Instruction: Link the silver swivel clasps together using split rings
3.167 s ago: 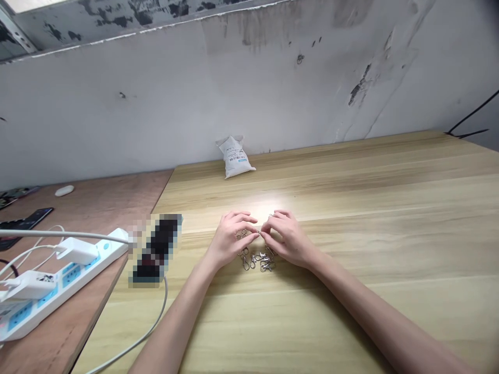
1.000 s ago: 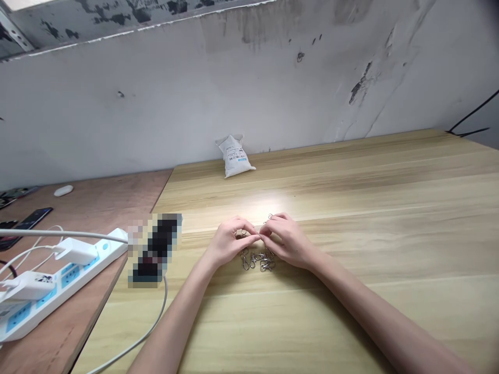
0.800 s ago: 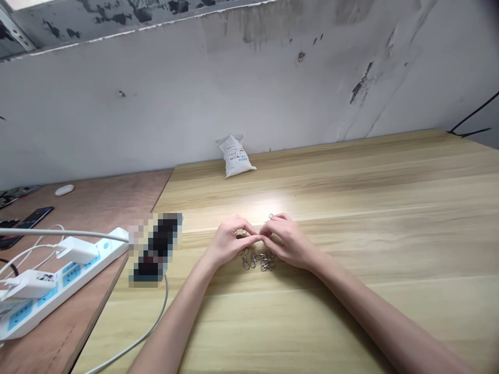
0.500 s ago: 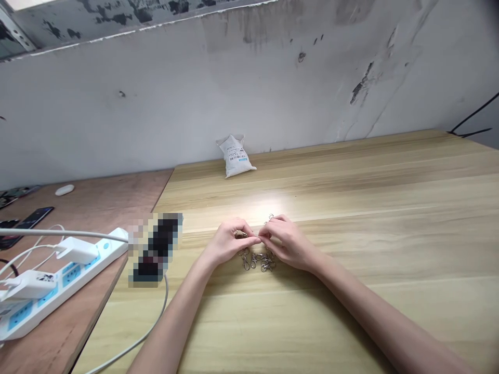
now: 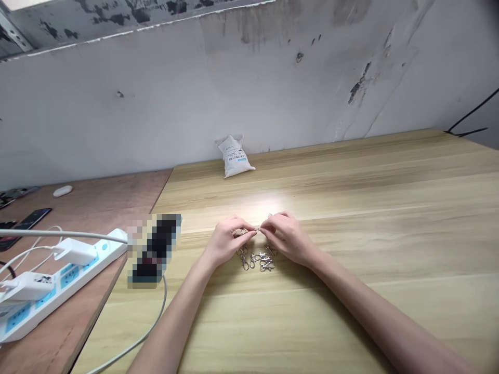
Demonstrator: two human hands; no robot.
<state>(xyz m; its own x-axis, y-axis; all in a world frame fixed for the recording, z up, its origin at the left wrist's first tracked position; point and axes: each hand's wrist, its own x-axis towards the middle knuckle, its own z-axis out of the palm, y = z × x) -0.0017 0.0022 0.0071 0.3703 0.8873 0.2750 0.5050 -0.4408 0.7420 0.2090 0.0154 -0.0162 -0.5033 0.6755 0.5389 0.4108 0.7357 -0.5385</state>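
Note:
Thumb and fingertips of my left hand point(image 5: 230, 240) are pinched together just left of a tiny metal piece point(image 5: 258, 229). My right hand point(image 5: 287, 236) pinches at the same spot from the right, its fingertips on that small piece. What lies between the left fingertips is too small to make out. Several silver metal clasps point(image 5: 266, 261) lie in a loose pile on the wooden table, below and between my hands. Some small rings show behind the left fingers, and another ring point(image 5: 270, 215) shows beyond the right hand.
A white packet point(image 5: 235, 158) stands near the wall at the back of the light wooden table point(image 5: 351, 208). At the left are a white power strip point(image 5: 64, 283) with chargers, cables, a phone point(image 5: 35, 218), and a pixelated dark object point(image 5: 156, 249).
My hands have risen slightly from the pile, and the fingertips are a little farther apart, with a small metal piece now showing between them. More of the clasps is visible.

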